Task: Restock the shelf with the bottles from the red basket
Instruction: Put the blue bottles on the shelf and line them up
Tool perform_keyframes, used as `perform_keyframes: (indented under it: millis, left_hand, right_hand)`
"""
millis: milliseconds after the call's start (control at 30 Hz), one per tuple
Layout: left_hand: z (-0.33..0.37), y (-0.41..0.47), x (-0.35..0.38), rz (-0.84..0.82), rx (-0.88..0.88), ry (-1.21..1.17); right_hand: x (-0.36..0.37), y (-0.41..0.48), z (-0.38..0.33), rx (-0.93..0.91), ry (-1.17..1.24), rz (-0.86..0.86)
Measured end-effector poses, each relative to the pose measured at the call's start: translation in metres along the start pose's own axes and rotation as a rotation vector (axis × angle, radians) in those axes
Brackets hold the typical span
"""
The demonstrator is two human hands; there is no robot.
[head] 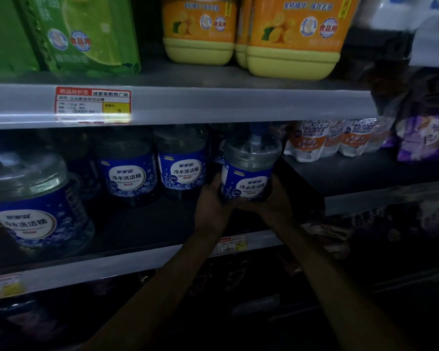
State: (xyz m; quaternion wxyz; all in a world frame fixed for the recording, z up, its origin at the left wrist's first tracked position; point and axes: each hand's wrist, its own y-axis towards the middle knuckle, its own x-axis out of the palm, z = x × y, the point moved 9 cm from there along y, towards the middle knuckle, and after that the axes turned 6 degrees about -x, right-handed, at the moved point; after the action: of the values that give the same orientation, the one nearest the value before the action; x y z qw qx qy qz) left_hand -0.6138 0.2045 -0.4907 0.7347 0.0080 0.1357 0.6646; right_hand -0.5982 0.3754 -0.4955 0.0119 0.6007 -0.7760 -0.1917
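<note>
A clear bottle with a blue label and blue cap (248, 171) stands upright at the right end of the dark middle shelf (147, 224). My left hand (213, 198) grips its lower left side and my right hand (276, 196) grips its lower right side. Two matching bottles (180, 163) stand in a row to its left, further back. Another large one (33, 198) sits near the front at far left. The red basket is out of view.
Yellow-orange jugs (291, 34) and green packs (81, 34) fill the upper shelf. White and orange refill pouches (312, 140) and purple bags (425, 140) sit to the right. A price tag (93, 105) hangs on the upper rail. Bare shelf lies in front of the back row.
</note>
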Motion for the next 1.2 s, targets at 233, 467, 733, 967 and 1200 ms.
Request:
perform_keyframes:
  millis: [233,467,733,967,1200]
  left_hand:
    - [-0.001,0.018,-0.003,0.181,0.032,0.232]
    - [-0.004,0.021,0.000,0.331,-0.029,0.207]
    - [-0.015,0.025,-0.004,0.339,-0.084,0.156]
    - [-0.010,0.023,-0.006,0.252,-0.050,0.059]
    - [0.000,-0.001,-0.017,0.124,-0.026,0.143]
  right_hand:
    - [0.005,0.020,0.006,-0.051,0.016,0.087]
    - [0.011,0.037,0.015,-0.043,0.015,0.084]
    - [0.022,0.050,0.015,-0.028,-0.011,0.036]
    - [0.024,0.043,0.006,-0.017,-0.017,0.010]
    - [0.022,0.026,-0.001,-0.048,-0.060,0.070]
